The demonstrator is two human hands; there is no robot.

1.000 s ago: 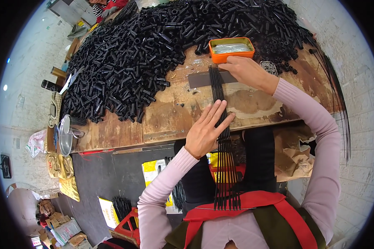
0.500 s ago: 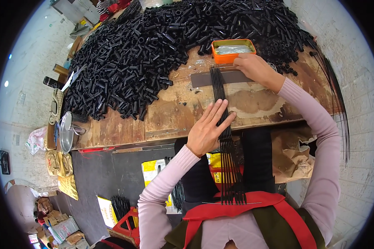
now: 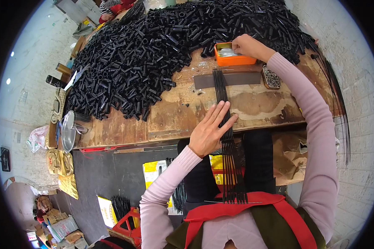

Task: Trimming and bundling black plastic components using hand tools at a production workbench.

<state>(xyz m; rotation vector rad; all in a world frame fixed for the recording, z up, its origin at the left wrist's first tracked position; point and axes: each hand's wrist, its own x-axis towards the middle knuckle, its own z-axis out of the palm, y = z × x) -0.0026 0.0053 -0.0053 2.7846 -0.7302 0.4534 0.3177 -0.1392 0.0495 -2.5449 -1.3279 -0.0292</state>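
My left hand (image 3: 207, 130) lies flat across a row of thin black rods (image 3: 231, 162), its fingers stretched out near the table's front edge. The rods run from the table over the edge towards my lap, their near ends by a thin metal wire across the red apron band (image 3: 232, 211). Their far ends rest on a flat dark strip (image 3: 247, 78). My right hand (image 3: 246, 45) reaches over the rim of an orange box (image 3: 237, 61) holding thin silvery pins (image 3: 226, 52). Its fingers are pinched together; what is between them is too small to make out.
A large heap of short black tubes (image 3: 124, 74) covers the table's back and left. Right of the strip stands a small tin (image 3: 271, 78) of tiny parts. Long black rods (image 3: 340, 97) hang over the right edge; a clear lidded container (image 3: 68, 130) stands at left.
My right hand has moved away from the rods' far ends, up to the orange box, uncovering the small tin. My left hand stays flat on the rods.
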